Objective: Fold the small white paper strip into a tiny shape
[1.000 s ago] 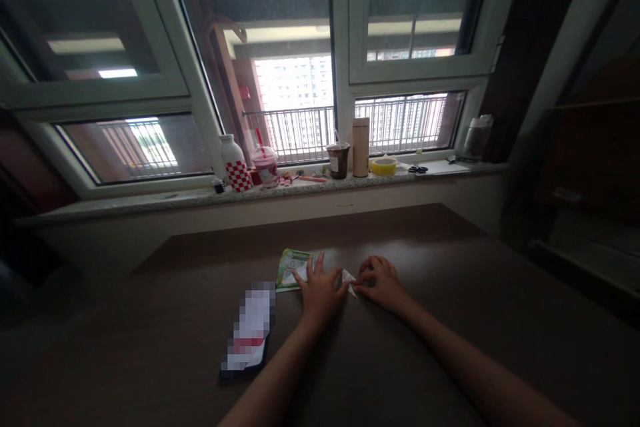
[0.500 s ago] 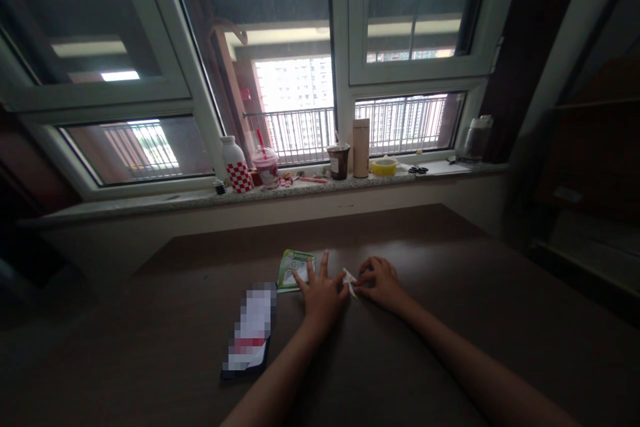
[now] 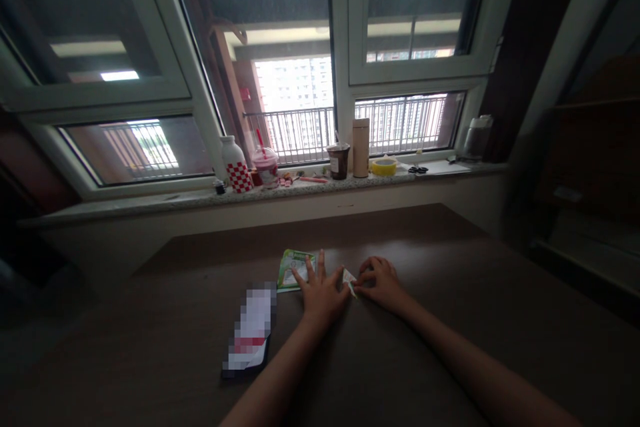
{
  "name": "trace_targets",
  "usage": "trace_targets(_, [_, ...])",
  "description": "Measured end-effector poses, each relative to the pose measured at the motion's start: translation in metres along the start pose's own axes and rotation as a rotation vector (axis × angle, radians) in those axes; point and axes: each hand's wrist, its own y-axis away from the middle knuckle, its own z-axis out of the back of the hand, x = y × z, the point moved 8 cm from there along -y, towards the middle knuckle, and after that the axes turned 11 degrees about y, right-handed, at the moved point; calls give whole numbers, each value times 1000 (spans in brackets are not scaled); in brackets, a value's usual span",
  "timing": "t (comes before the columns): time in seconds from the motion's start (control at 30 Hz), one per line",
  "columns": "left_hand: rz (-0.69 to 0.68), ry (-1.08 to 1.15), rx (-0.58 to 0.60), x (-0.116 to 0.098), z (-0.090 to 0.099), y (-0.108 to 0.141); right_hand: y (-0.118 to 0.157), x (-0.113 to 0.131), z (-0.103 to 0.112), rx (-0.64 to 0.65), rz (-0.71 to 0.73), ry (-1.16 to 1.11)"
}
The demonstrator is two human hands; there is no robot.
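Note:
A small white-and-green folded paper piece point(image 3: 349, 278) lies on the brown table point(image 3: 425, 233) between my hands. My left hand point(image 3: 323, 287) has its fingers spread, with the thumb side against the left edge of the piece. Its outer fingertips reach over a green-and-white packet point(image 3: 289, 273) that lies flat. My right hand point(image 3: 379, 282) is curled, its fingertips pinching the right side of the small piece. The lower part of the piece is narrow and its exact folds are too small to tell.
A phone-like object point(image 3: 250, 330), blurred out, lies left of my left forearm. Along the windowsill point(image 3: 300, 188) stand a checkered bottle point(image 3: 237, 167), two drink cups, a tan flask point(image 3: 361, 150), yellow tape point(image 3: 384, 167) and black scissors point(image 3: 418, 169).
My left hand has shifted very slightly, its fingers moving a little to the left. The right hand and the packet look the same.

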Motion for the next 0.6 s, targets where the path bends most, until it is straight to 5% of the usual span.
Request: trace_targets(0.6, [-7, 34, 4, 2, 0, 0, 1, 1, 1, -3, 9, -14])
